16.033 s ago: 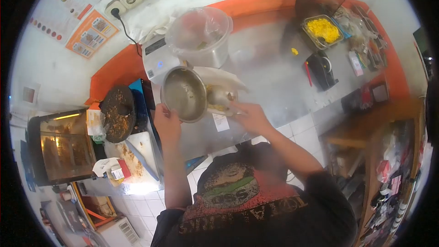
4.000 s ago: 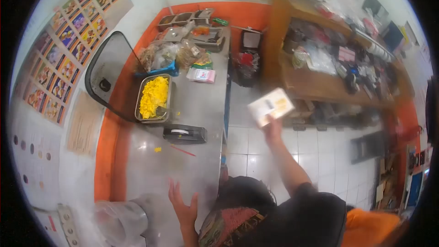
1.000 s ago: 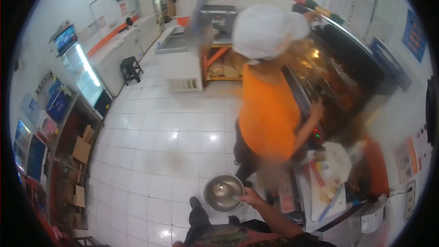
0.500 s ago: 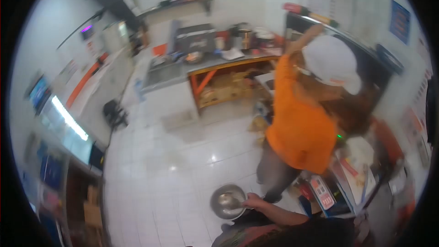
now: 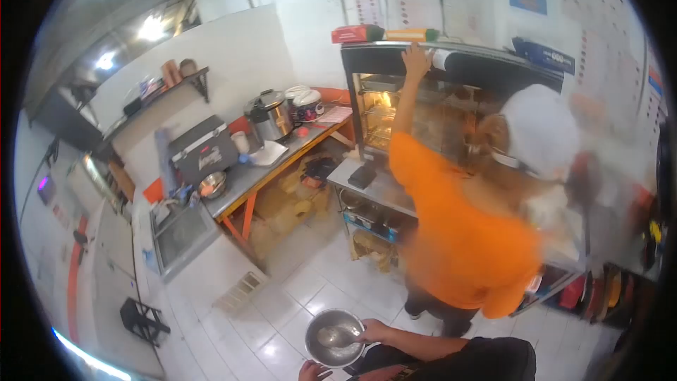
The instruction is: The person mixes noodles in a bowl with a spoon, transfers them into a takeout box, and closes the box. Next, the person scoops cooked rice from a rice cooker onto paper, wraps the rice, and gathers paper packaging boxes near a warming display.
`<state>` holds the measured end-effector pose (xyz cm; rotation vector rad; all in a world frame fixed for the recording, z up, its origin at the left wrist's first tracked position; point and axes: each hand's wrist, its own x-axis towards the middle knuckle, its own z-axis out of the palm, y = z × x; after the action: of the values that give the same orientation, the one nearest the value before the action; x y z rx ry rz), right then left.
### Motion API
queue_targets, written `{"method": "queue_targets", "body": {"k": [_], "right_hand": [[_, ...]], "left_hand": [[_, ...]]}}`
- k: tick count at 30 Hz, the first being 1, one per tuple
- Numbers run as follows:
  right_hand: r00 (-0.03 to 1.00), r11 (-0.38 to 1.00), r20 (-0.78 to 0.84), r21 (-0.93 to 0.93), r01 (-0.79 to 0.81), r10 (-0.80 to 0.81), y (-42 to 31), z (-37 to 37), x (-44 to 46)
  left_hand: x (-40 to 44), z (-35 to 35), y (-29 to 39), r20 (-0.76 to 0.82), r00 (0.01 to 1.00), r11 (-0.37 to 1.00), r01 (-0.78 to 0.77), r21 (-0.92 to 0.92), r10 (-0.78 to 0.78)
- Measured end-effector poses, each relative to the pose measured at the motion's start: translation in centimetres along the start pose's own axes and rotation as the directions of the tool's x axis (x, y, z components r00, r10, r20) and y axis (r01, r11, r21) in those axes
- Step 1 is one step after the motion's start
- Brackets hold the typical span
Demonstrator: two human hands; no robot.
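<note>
A round metal bowl (image 5: pixel 319 353) hangs low in front of my body, above the tiled floor. Inside it lies a shiny rounded utensil (image 5: pixel 341 336) whose handle points to the right rim. The fingers of my right hand (image 5: pixel 374 331) are closed at that rim, holding the bowl; whether they also grip the handle is hard to see. My left hand (image 5: pixel 314 371) shows partly at the bottom edge, just below the bowl's left side, its fingers slightly apart with nothing visible in them.
A co-worker in an orange shirt (image 5: pixel 458 240) stands close on the right, one arm raised to a glass display case (image 5: pixel 458 63). Ahead are a metal counter (image 5: pixel 282 164) with pots and a cooler box, and a chest freezer (image 5: pixel 185 240). A black stool (image 5: pixel 143 321) stands left.
The view has turned right toward the display case and counter. My right hand still holds the bowl, and my left hand has come into view beside it. The earlier white card is out of sight.
</note>
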<state>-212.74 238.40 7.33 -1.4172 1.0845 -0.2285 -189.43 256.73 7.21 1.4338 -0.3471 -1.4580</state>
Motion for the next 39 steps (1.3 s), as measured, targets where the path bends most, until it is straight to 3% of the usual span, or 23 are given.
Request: {"method": "queue_targets", "body": {"k": [3,4,7,13,14,15,18,23,25,27,28,29,32,36,39], "right_hand": [[1.000,0.995,0.018,0.096,-0.007,0.005,-2.6,0.3,6.9],[0.998,0.994,-0.040,0.090,0.055,-0.051,-4.3,0.6,8.3],[0.999,0.998,0.051,0.059,-0.010,0.007,-9.3,1.0,12.9],[0.981,0.975,0.000,0.104,-0.195,0.196,-15.5,1.4,20.5],[0.983,0.981,-0.028,0.079,-0.176,0.179,-15.3,1.6,22.6],[0.985,0.981,-0.006,0.094,-0.172,0.174,-16.0,0.8,24.3],[0.978,0.969,0.094,0.145,-0.198,0.186,-17.4,0.1,27.6],[0.971,0.934,0.018,0.270,-0.235,0.239,-22.4,-1.5,32.6],[0.974,0.934,-0.038,0.291,-0.205,0.225,-24.1,-2.9,34.5],[0.956,0.909,-0.226,0.409,-0.082,0.187,-23.9,-4.0,36.7],[0.934,0.873,-0.312,0.488,-0.001,0.176,-23.0,-4.9,37.6],[0.903,0.826,-0.395,0.556,0.089,0.168,-22.6,-5.4,38.3],[0.790,0.762,-0.541,0.629,0.154,0.287,-22.3,-9.3,38.4],[0.714,0.729,-0.590,0.665,0.164,0.378,-19.6,-13.8,39.4],[0.715,0.720,-0.603,0.664,0.204,0.353,-19.4,-16.2,39.8]], "left_hand": [[4.3,-1.6,4.5,0.022,1.000,0.999,-0.021,-0.031,0.021],[5.5,-2.3,5.6,0.013,0.999,0.999,-0.035,-0.034,0.035],[9.8,-4.6,9.1,-0.007,0.995,0.995,-0.099,-0.033,0.099],[19.2,-8.9,14.4,0.060,0.971,0.973,-0.232,-0.005,0.232],[21.0,-9.8,16.0,0.110,0.984,0.986,-0.148,0.072,0.140],[18.3,-5.3,21.1,0.000,0.992,0.992,-0.127,0.024,0.127],[26.5,-9.6,22.8,0.175,0.981,0.995,-0.093,0.026,0.087],[38.1,-12.2,29.0,0.318,0.943,0.941,-0.188,0.280,0.094],[43.4,-14.1,30.7,0.435,0.878,0.777,-0.413,0.476,0.199],[54.5,-18.3,29.0,0.625,0.708,0.292,-0.705,0.646,0.328],[52.3,-15.2,33.5,0.475,0.825,0.746,-0.518,0.419,0.307],[50.7,-11.1,37.7,0.392,0.874,0.905,-0.381,0.187,0.287],[51.6,-4.9,44.5,0.342,0.872,0.934,-0.300,-0.193,0.351],[53.6,-0.7,48.7,0.273,0.885,0.926,-0.356,-0.127,0.377],[55.4,1.9,50.5,0.249,0.882,0.916,-0.390,-0.091,0.401]]}}
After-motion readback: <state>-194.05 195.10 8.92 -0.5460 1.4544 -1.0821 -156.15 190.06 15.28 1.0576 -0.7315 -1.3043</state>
